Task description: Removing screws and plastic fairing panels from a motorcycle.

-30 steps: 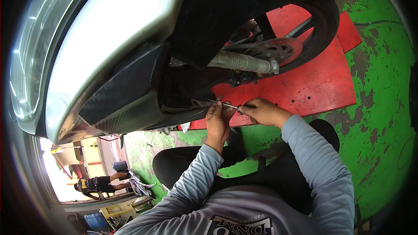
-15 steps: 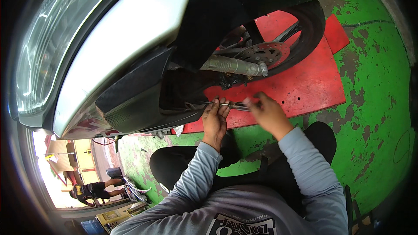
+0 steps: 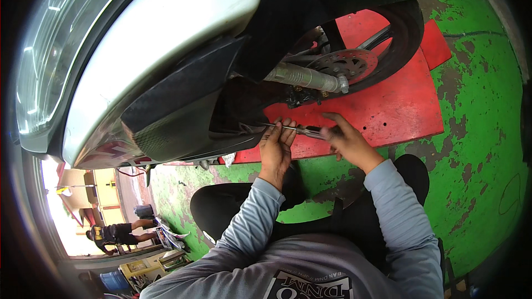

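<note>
A screwdriver [image 3: 311, 131] with a partly clear handle lies level, its thin shaft pointing left at the lower dark panel [image 3: 224, 124] of a motorcycle. Its tip is hidden by the panel's edge. My left hand [image 3: 274, 152] pinches the shaft between thumb and fingers, close to the panel. At the handle's end is my right hand [image 3: 354, 144], its fingers closed on the handle and slightly smeared, one finger raised off it. Above both hands are the fork leg [image 3: 307, 77], the brake disc [image 3: 354, 65] and the front wheel's tyre [image 3: 413, 39].
The motorcycle's white body [image 3: 160, 33] and headlight [image 3: 61, 44] fill the upper left. Under the wheel lies a red platform [image 3: 410, 102] on the worn green floor [image 3: 476, 149]. A person [image 3: 119, 234] bends over in the far lower left, near a blue container [image 3: 114, 281].
My right hand has shifted a little right and its fingers have loosened, one now raised. The left hand stays on the shaft. The view has moved slightly.
</note>
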Action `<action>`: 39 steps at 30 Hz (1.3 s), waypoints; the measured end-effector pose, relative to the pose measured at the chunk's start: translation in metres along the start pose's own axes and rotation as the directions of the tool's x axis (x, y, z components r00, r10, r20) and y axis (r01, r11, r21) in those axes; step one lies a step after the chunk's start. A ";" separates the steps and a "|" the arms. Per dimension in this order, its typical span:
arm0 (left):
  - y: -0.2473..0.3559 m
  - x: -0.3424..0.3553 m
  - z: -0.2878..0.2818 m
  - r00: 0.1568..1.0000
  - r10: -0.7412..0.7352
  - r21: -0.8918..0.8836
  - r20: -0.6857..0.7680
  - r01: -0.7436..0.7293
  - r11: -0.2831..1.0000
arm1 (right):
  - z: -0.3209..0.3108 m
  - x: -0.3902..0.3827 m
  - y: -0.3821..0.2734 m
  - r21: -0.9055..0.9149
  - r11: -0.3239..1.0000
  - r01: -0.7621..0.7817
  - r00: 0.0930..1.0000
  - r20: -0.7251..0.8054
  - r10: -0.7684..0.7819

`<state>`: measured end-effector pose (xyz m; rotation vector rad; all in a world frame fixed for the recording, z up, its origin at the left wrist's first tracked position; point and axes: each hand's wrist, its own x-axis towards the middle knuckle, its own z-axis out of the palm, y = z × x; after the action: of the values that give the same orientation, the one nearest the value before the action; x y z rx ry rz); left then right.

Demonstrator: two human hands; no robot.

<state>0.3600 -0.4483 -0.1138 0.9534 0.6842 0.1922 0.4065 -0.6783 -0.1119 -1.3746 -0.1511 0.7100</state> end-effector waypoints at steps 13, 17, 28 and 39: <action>-0.001 0.002 0.007 0.999 0.007 0.041 -0.043 -0.005 0.999 | 0.006 0.003 0.016 -0.302 0.812 0.499 0.838 -0.070 -0.541; 0.000 0.002 0.009 0.997 0.008 -0.122 0.083 0.002 0.993 | -0.011 0.006 0.012 0.075 0.940 -0.333 0.940 0.112 0.324; 0.000 0.004 0.004 0.997 -0.017 -0.019 0.076 0.018 1.000 | -0.010 0.006 0.012 -0.062 0.989 -0.136 0.990 -0.033 0.134; 0.074 -0.056 0.031 0.895 -0.184 0.843 0.407 -0.446 -0.301 | -0.005 0.011 0.023 -0.322 0.921 0.220 0.975 0.094 -0.200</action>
<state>0.3458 -0.4514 -0.0167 2.7688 0.1025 -0.5671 0.4088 -0.6759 -0.1371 -1.6282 -0.4775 0.5606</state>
